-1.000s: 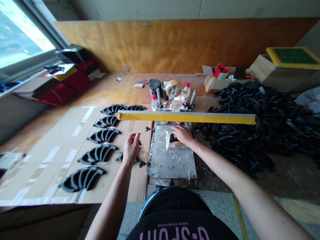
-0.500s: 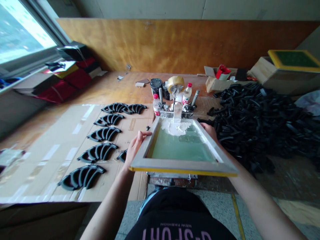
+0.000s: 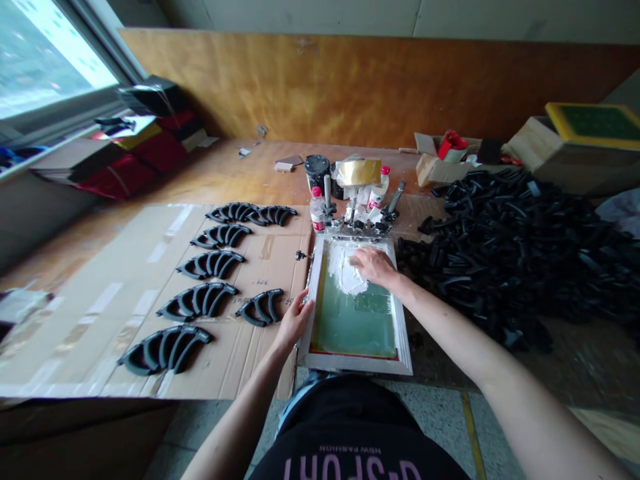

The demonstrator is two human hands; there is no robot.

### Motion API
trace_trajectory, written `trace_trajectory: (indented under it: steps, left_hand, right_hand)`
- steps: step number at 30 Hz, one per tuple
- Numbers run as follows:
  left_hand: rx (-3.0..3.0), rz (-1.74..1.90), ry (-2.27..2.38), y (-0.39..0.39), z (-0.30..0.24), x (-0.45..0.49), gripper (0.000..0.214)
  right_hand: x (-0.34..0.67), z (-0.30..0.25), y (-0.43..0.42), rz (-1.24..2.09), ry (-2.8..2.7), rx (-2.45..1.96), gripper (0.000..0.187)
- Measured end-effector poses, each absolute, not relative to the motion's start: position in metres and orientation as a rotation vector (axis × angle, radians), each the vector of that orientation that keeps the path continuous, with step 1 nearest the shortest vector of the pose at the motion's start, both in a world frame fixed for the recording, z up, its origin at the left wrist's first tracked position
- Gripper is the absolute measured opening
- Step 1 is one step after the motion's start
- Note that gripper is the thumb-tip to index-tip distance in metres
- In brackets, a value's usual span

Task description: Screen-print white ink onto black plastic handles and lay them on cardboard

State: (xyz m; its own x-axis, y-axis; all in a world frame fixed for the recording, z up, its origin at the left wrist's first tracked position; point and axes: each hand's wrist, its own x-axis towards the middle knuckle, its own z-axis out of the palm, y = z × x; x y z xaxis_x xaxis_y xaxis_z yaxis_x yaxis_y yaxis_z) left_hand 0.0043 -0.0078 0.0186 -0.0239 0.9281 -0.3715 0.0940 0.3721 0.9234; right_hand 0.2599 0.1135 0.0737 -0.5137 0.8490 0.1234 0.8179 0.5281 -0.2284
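Screen frame (image 3: 357, 363) is lying flat, its far end meeting the metal clamp (image 3: 357, 231). Left hand (image 3: 297, 319) is touching the frame's left side, forearm (image 3: 253, 390) slanting inward; right hand (image 3: 374, 267) is curling over white paste (image 3: 347, 280) near that far end. Whether either is gripping, I cannot tell.

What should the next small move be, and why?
Probably draw the right hand over the green screen toward its near end, with the left hand steadying the frame. The right hand is at the white paste near the far end, the nearer screen shows green, and the left hand is at the frame's left edge. What the right hand may hold is unclear.
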Motion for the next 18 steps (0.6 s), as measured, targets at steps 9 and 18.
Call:
trace_trajectory:
  steps: [9, 18]
  left_hand:
    - [0.977, 0.861, 1.460, -0.007, 0.025, 0.005, 0.073]
    - [0.942, 0.866, 1.433, -0.008, 0.045, 0.003, 0.072]
  right_hand:
    - [0.275, 0.086, 0.094, 0.300, -2.634, -1.099, 0.007]
    - [0.271, 0.079, 0.092, 0.308, -2.483, -1.114, 0.012]
